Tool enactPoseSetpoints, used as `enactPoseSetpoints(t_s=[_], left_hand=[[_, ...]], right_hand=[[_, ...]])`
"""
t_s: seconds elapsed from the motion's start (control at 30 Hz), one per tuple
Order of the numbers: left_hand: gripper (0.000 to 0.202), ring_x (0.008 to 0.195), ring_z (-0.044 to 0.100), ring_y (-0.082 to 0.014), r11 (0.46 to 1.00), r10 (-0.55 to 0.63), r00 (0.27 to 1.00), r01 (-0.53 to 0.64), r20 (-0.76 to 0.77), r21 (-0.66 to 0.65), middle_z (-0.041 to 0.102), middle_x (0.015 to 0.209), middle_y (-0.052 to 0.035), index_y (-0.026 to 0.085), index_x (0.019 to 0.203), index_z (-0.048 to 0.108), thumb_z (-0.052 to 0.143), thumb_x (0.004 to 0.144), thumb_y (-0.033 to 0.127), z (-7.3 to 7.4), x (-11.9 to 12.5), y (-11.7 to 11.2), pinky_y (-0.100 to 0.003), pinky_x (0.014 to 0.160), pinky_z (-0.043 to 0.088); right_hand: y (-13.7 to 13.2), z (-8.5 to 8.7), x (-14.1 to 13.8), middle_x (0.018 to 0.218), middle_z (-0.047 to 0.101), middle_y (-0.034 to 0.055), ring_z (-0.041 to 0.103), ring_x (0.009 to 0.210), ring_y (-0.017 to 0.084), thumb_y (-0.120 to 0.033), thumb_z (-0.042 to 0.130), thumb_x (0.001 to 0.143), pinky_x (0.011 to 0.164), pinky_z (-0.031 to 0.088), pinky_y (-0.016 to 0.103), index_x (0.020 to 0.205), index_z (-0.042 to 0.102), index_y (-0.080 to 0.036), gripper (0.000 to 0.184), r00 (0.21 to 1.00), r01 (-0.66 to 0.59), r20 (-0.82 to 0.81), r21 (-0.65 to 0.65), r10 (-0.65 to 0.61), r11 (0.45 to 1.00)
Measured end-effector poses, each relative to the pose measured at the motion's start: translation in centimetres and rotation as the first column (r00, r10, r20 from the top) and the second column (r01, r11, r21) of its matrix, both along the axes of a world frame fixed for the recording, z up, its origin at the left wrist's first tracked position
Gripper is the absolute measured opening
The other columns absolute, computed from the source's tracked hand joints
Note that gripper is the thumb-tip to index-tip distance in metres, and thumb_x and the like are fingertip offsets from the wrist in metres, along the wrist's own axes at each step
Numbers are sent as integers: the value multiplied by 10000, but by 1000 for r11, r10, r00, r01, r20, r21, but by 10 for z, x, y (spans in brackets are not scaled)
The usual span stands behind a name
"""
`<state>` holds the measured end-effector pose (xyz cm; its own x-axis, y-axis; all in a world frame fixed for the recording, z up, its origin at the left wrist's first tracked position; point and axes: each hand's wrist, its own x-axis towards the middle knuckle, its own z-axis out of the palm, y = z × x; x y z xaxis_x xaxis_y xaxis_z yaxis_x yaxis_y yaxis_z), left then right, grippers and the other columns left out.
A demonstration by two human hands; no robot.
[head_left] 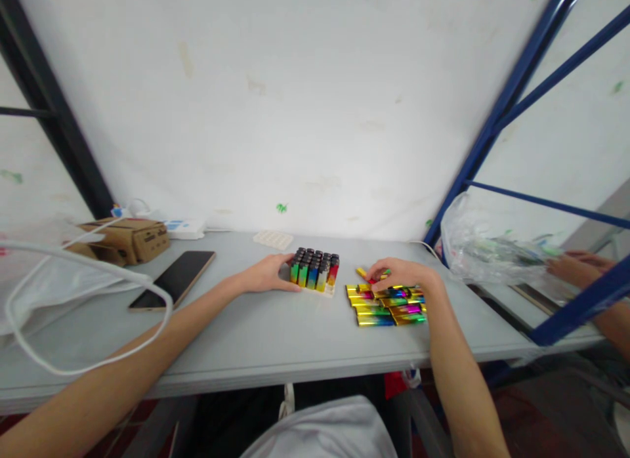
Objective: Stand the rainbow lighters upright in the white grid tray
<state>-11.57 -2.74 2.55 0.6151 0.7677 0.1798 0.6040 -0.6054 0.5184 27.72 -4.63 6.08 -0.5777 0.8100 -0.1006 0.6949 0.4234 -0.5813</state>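
Upright lighters (313,269) with black tops and shiny coloured bodies stand in rows in a pale tray (331,290). My left hand (270,274) grips the left end of this tray, thumb at the near side and fingers behind. To the right, several metallic gold and rainbow lighters (377,312) lie flat on the table in rows. Over their far edge my right hand (396,273) is bent down, its fingertips closed on a reddish-yellow lighter (369,279), partly hidden by the fingers.
A phone (173,281), a cardboard box (130,240) and a white cable (165,294) are at the left. Near the wall lies an empty pale tray (273,239). A blue metal frame (492,123) and a plastic bag (472,241) stand right, beside another person's hands (575,268).
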Motion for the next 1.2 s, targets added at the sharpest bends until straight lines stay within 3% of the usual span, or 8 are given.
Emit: enactPoseSetpoints(t_s=[0.2, 0.5, 0.63, 0.73, 0.9, 1.0, 1.07, 1.2], left_hand=[[819, 1095, 667, -322, 1000, -4, 1000, 4, 16, -6, 703, 1274, -104, 177, 1344, 589, 790, 706, 649, 1, 0, 0, -403, 976, 510], [816, 1133, 666, -334, 1000, -4, 1000, 4, 17, 2, 701, 1296, -95, 203, 1347, 598, 783, 701, 666, 1, 1, 0, -394, 984, 508], [817, 1190, 639, -343, 1000, -8, 1000, 8, 18, 6, 694, 1309, -96, 206, 1340, 597, 782, 693, 670, 0, 1, 1, -409, 1021, 491], [823, 1177, 644, -340, 1000, 4, 1000, -4, 7, 4, 692, 1310, -104, 200, 1338, 594, 783, 690, 671, 0, 0, 1, -413, 1011, 496], [810, 1174, 648, -336, 1000, -10, 1000, 10, 29, -3, 694, 1310, -99, 197, 1331, 603, 789, 692, 658, 1, 1, 0, -410, 1011, 499], [802, 1181, 643, -335, 1000, -12, 999, 12, 43, -15, 694, 1314, -90, 210, 1336, 602, 795, 689, 644, 1, 1, -1, -420, 1029, 491], [807, 1184, 641, -335, 1000, -7, 999, 8, 40, -19, 692, 1315, -91, 210, 1340, 598, 796, 687, 641, 1, 1, -1, -419, 1028, 492], [805, 1157, 651, -327, 1000, -10, 999, 10, 33, -12, 692, 1309, -92, 202, 1337, 594, 793, 695, 644, 0, 1, 0, -400, 1003, 501]], right_hand=[[9, -12, -3, 835, 768, 46, 678, 775, 233, -428, 796, 724, 714, 506, 309, 843, 785, -190, 266, 998, 65, 4, 76, -65, 995], [11, -8, -31, 929, 754, 58, 602, 708, 182, -514, 546, 950, 671, 454, 296, 1110, 740, -201, 402, 948, 252, -282, 367, -151, 895], [15, -12, -43, 692, 628, 8, 511, 625, 156, -587, 648, 874, 590, 402, 272, 918, 720, -166, 429, 867, 332, -469, 287, -170, 899], [13, -15, -51, 598, 503, -19, 460, 584, 139, -648, 531, 930, 568, 389, 266, 735, 620, -178, 516, 820, 365, -540, 242, -188, 899], [8, -18, -63, 783, 607, 7, 545, 597, 126, -696, 479, 934, 574, 462, 262, 908, 580, -203, 504, 739, 238, -660, 65, -137, 969], [9, -21, -69, 637, 480, -62, 374, 443, 90, -727, 483, 912, 430, 310, 222, 966, 539, -229, 504, 682, 251, -705, -24, -194, 968], [10, -23, -72, 573, 359, -87, 271, 435, 88, -736, 490, 900, 414, 222, 218, 880, 512, -234, 503, 665, 313, -709, -22, -235, 950], [11, -28, -76, 542, 319, -54, 281, 496, 108, -719, 477, 901, 460, 228, 254, 651, 403, -231, 553, 720, 478, -635, 161, -280, 863]])
